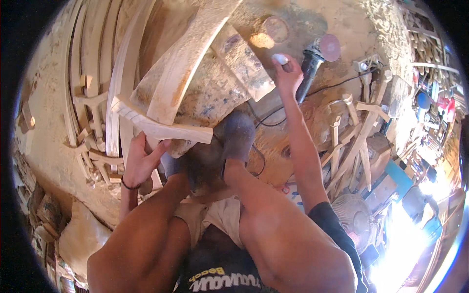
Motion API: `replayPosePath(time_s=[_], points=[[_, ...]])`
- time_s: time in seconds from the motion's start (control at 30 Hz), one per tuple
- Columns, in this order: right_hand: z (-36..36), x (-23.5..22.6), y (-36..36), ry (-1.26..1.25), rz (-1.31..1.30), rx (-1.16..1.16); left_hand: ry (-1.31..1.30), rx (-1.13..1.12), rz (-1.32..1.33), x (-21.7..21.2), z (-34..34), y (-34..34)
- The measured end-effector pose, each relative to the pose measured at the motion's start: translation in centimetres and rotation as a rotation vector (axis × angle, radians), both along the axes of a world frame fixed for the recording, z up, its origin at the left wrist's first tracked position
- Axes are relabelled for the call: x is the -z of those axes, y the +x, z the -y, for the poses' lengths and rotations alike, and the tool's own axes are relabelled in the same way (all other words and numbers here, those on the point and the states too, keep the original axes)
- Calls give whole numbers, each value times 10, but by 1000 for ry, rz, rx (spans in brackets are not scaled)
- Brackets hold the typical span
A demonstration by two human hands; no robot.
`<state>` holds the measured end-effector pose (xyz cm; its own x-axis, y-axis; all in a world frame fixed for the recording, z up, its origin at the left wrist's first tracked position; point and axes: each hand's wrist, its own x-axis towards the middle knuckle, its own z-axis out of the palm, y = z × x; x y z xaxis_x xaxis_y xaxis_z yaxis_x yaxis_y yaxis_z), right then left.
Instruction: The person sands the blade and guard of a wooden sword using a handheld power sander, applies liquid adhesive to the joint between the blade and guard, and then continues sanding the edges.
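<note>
My left hand (143,158) is closed around the near end of a pale curved wooden furniture piece (161,128), with the thumb just under its short crosspiece. A long curved wooden beam (188,63) runs from that crosspiece toward the far side; whether they are joined cannot be told. Out to the far right, my right hand (289,77) is raised, its fingers pinching a small white object (280,59) whose kind is unclear. Just right of that hand lies an angle grinder (312,63) with a reddish disc. A dusty wooden block (239,58) sits between the beam and my right hand.
Several long curved wooden slats (100,53) lie at the far left. A round dusty disc (276,30) rests on the sawdust-covered ground. Cut wooden frames (356,132) are piled on the right, near a fan (352,215). A black cord (337,85) trails from the grinder's area.
</note>
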<state>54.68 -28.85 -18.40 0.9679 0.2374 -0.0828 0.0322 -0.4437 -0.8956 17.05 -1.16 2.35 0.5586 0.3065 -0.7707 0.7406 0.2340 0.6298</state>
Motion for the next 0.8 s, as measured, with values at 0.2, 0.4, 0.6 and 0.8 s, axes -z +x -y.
replayPosePath(time_s=[0.2, 0.4, 0.6, 0.8], points=[[-3, -55, 1, -277, 186, 21, 91, -50, 48, -2, -5, -6], [-104, -87, 68, -552, 684, -660, 103, -118, 39, -8, -14, 0], [-183, 6, 70, -399, 889, -1043, 57, -157, 45, -4, -9, 13], [-137, -9, 76, -790, 542, -1000, 36, -30, 184, 9, -1, 38]])
